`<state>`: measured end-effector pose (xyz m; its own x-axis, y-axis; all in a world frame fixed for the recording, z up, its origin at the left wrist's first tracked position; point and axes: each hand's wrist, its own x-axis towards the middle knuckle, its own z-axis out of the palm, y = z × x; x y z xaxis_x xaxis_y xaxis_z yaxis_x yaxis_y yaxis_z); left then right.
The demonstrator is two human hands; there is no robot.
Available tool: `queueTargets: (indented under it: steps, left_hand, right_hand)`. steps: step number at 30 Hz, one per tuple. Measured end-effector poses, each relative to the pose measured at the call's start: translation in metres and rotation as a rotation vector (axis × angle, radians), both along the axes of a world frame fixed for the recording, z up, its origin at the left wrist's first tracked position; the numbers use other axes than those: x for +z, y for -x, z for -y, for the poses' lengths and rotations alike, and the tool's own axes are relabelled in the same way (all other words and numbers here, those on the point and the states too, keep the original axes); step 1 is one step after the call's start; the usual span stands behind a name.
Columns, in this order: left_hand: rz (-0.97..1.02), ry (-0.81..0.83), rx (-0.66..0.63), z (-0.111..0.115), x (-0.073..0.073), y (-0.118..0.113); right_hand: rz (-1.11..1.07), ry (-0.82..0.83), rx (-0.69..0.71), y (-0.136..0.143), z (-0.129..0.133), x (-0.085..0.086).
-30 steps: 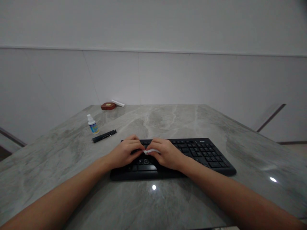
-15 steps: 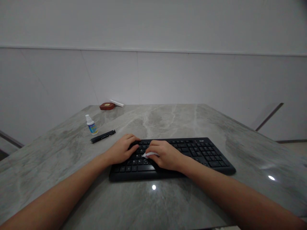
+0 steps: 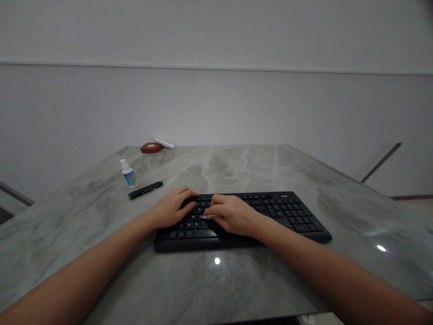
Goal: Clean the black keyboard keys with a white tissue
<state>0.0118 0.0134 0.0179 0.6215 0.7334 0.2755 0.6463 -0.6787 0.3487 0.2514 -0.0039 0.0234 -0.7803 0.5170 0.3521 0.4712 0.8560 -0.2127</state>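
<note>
A black keyboard (image 3: pixel 209 243) lies on the grey marbled table. My left hand (image 3: pixel 172 208) rests over its left end, fingers stretched toward the far edge and thumb apart on the keys. Just to the right, my right hand (image 3: pixel 235 215) pinches a small white tissue (image 3: pixel 207 217) against the keys left of the middle. Most of the tissue is hidden beneath the fingers, and the hand and forearm cover the central keys.
Left of the keyboard lies a black pen-like tool (image 3: pixel 145 190), with a small white spray bottle (image 3: pixel 129 174) behind it. A reddish-brown case (image 3: pixel 151 147) and a white flat box (image 3: pixel 165 143) sit at the table's far edge, near the wall. Something pale (image 3: pixel 318 318) shows at the bottom edge.
My right hand's fingers have shifted slightly on the keys, and less of the tissue shows. The left hand stays in place. The whole view has moved up slightly.
</note>
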Motion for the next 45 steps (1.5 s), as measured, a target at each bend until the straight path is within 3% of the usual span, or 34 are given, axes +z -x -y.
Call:
queueTargets:
  steps: [16, 25, 45]
  left_hand:
    - [-0.024, -0.027, 0.000, -0.001, -0.001, 0.000]
    - [-0.025, -0.021, -0.025, 0.000, 0.000, 0.001]
    - [-0.035, -0.019, -0.008, 0.000, 0.000, 0.000]
  right_hand:
    - [-0.068, 0.044, -0.008, 0.005, 0.005, -0.002]
    - [-0.181, 0.179, -0.063, 0.009, 0.007, -0.001]
    - [-0.079, 0.162, 0.044, 0.008, 0.004, 0.002]
